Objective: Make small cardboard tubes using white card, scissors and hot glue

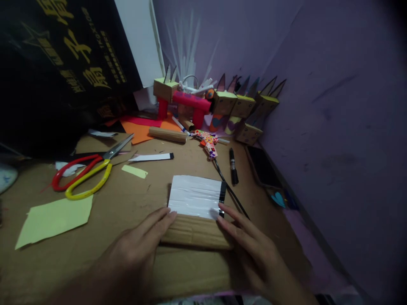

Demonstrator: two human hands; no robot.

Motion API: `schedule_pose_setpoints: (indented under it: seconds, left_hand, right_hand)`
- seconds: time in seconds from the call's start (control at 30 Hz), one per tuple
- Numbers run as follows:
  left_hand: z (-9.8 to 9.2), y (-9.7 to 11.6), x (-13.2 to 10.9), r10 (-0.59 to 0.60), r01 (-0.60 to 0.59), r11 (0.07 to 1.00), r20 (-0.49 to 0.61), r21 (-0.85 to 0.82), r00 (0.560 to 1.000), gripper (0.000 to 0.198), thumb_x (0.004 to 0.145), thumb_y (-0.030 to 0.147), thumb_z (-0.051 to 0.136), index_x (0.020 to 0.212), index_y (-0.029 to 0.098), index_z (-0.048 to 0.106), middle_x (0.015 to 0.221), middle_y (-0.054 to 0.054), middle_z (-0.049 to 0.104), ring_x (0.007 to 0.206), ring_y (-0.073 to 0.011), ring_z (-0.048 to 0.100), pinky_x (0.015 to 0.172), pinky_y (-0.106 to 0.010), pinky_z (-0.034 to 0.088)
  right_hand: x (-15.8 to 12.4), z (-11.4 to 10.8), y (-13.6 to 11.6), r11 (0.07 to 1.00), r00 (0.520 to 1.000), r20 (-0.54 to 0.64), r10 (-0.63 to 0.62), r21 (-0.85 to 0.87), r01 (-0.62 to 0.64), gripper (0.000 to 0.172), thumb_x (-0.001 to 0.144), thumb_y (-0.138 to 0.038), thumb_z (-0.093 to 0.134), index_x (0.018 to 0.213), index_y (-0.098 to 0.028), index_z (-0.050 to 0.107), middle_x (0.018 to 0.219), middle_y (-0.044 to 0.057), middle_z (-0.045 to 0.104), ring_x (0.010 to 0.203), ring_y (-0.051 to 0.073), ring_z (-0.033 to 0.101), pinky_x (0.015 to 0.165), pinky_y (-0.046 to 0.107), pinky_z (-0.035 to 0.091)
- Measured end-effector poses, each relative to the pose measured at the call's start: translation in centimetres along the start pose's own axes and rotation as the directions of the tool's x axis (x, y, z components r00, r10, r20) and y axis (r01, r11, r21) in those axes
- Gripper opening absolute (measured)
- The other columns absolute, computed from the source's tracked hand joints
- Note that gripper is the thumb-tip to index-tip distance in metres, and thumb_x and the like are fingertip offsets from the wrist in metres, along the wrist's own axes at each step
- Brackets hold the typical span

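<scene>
the left hand [136,243] and right hand [259,250] rest fingers at opposite ends of the brown, ridged cardboard piece [197,234], at the near side of the brown tabletop [117,216]; whether either is clamped cannot be told. uneven finger pressure could skew the cardboard piece and crease the adjoining glossy white, black-edged sheet [193,195].

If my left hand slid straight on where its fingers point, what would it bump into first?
Probably the white sheet: its near corner is right by the left hand's fingertips. They may be touching it; I can't tell for sure.
</scene>
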State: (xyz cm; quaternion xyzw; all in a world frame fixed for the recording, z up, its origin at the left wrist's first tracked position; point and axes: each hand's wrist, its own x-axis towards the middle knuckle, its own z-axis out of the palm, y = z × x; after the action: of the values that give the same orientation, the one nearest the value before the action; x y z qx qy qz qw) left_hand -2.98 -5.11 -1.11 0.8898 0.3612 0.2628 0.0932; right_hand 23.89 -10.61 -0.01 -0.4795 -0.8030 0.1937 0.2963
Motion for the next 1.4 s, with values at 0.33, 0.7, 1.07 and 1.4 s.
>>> schedule_pose_setpoints:
  seconds: [0.33, 0.7, 1.07, 1.4]
  left_hand:
    - [-0.4, -0.7, 1.8, 0.053, -0.061, 0.996, -0.125, -0.060, 0.991, 0.029, 0.080, 0.004, 0.042, 0.100, 0.019, 0.058, 0.100, -0.006, 0.064, 0.089, -0.0131, 0.064, 0.075, -0.018, 0.053]
    - [-0.9, -1.7, 4.7, -0.232, 0.281, 0.918, 0.194, -0.279, 0.953, 0.030, 0.071, 0.004, 0.044, 0.072, 0.021, 0.069, 0.107, -0.005, 0.057, 0.098, -0.0197, 0.056, 0.081, -0.033, 0.047]
    - [-1.8, -2.0, 5.8, -0.155, 0.284, 0.766, 0.264, -0.576, 0.952, 0.022, 0.069, 0.008, 0.050, 0.062, 0.019, 0.067, 0.076, -0.001, 0.055, 0.074, -0.0137, 0.054, 0.065, -0.024, 0.046]
    - [-3.9, -2.5, 4.9, -0.022, -0.054, 0.941, -0.220, -0.333, 0.975, 0.019, 0.077, 0.009, 0.048, 0.078, 0.022, 0.063, 0.089, -0.004, 0.058, 0.077, -0.0147, 0.057, 0.065, -0.026, 0.047]
  right_hand:
    - [1.7, 1.9, -0.1, 0.993, 0.940, -0.325, 0.106, 0.086, -0.082, 0.042, 0.073, -0.002, 0.045, 0.102, -0.025, 0.066, 0.075, 0.002, 0.061, 0.065, 0.013, 0.062, 0.054, 0.021, 0.049]
    - [2.7, 2.5, -0.1, 0.902, 0.821, -0.377, 0.428, 0.234, -0.363, 0.015, 0.065, -0.012, 0.059, 0.067, -0.022, 0.070, 0.093, 0.008, 0.061, 0.091, 0.022, 0.060, 0.069, 0.029, 0.052]
    - [2.5, 2.3, -0.5, 0.860, 0.794, -0.375, 0.478, 0.386, -0.334, 0.017, 0.065, -0.008, 0.062, 0.065, -0.023, 0.071, 0.086, 0.004, 0.059, 0.085, 0.019, 0.058, 0.073, 0.029, 0.048]
    - [6.7, 0.7, -0.2, 0.843, 0.875, -0.460, 0.153, 0.522, 0.127, 0.028, 0.068, -0.003, 0.066, 0.076, -0.028, 0.074, 0.093, 0.004, 0.066, 0.078, 0.017, 0.065, 0.064, 0.028, 0.050]
